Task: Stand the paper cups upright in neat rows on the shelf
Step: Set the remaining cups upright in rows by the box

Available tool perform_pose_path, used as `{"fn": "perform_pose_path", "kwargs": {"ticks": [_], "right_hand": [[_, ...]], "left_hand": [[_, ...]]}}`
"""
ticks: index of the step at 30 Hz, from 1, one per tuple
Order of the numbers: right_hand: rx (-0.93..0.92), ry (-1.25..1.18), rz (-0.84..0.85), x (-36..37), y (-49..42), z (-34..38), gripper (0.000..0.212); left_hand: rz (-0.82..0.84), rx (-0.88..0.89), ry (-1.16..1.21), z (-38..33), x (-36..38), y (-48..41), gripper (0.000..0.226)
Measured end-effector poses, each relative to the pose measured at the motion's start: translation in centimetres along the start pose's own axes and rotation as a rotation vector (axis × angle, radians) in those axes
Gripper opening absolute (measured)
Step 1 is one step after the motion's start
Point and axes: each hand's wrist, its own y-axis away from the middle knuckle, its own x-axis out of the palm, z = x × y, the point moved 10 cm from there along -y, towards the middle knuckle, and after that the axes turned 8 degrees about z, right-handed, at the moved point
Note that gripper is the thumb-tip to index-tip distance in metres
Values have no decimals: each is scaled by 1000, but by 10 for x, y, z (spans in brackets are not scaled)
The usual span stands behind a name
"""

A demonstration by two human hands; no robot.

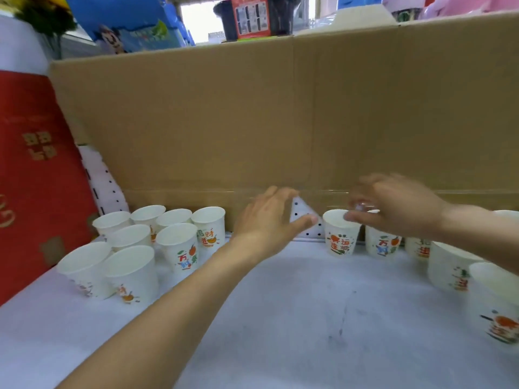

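Observation:
Several white paper cups with red and green print stand upright in a cluster (157,240) at the left of the white shelf (295,318). More upright cups line the right side, among them one (341,234) near the back and a large one (497,301) at the right edge. My left hand (269,220) hovers with straight fingers over the shelf's back middle, holding nothing. My right hand (393,203) is above the back cups, its fingertips curled over the rim of the cup next to the first one; the hand is blurred.
A tall cardboard wall (280,113) closes off the back of the shelf. A red box (33,178) stands at the left. White pegboard (306,220) with black dots shows behind my left hand and at the left back corner.

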Motion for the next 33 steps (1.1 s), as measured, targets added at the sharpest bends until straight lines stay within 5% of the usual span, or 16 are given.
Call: {"fn": "perform_pose_path", "kwargs": {"ticks": [6,11,15,24,28,33], "right_hand": [[-232,-122,66,16,-82,122,37],[-249,-150,74,42,-135,186,38],[-247,-88,60,55,-154,200,17],[-272,-109,94,23,-85,153,18],[-203,-231,219,2,-20,98,10],[-46,-104,267,1,53,39,3]], "left_hand": [[-99,-289,-145,115,-78,63,63],[2,-488,-386,162,-92,84,77],[37,-517,-393,172,-91,77,79],[114,-374,-181,127,-57,70,72],[192,-251,17,80,-24,57,69],[282,-96,165,7,25,38,73]]}}
